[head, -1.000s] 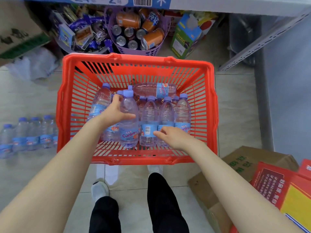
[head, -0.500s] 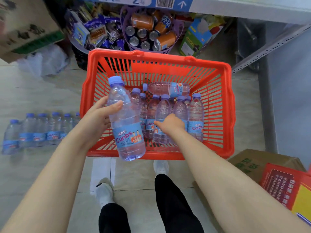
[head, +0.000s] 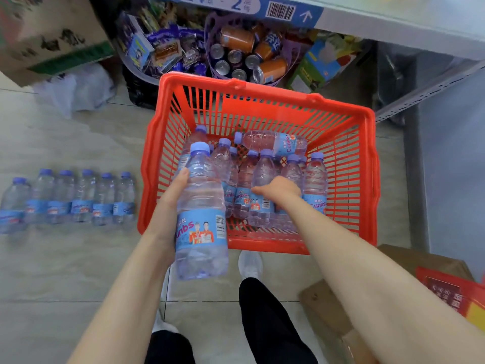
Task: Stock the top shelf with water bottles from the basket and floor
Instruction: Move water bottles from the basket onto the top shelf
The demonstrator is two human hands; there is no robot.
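gripping a water bottle (head: pixel 200 211) in left hand (head: pixel 170 203), right hand (head: pixel 279 189) in basket (head: pixel 265 103)

The person wears black trousers (head: pixel 267 319) and pale grey-white shoes (head: pixel 249 264); both forearms (head: pixel 367 271) are bare up to the picture's edge.

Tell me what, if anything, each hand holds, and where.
Left hand grips a water bottle around its middle. Right hand curls over basket bottles; hold unclear.

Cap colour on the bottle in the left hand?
Pale purple-blue cap on the bottle; head view.
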